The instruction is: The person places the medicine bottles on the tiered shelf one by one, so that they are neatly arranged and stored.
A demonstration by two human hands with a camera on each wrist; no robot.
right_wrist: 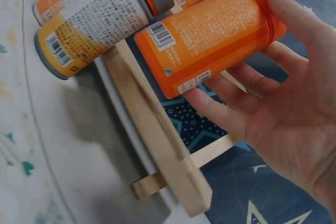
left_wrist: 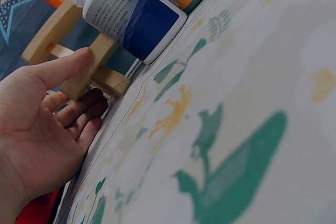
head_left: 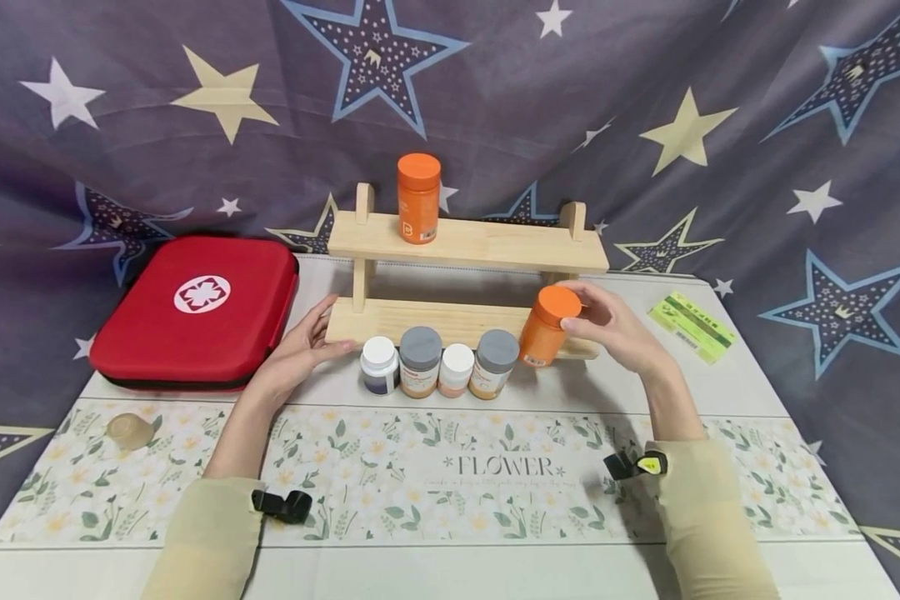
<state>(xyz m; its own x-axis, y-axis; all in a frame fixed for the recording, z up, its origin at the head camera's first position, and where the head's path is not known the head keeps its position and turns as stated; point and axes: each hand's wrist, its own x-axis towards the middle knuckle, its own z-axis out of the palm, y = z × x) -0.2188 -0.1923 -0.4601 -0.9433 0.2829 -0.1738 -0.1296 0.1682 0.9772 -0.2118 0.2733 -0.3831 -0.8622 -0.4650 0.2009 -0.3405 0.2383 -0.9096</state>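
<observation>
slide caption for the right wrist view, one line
A right hand grips an orange bottle beside a wooden rack and a gray-lidded bottle.

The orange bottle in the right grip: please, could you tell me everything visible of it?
The orange bottle looks like plastic, with a round body, small pale print, a barcode near its base and a closed orange lid. It leans, lid rightward. The right grip holds it, thumb at the lid, near the right end of the lower shelf board; contact there is unclear.
</observation>
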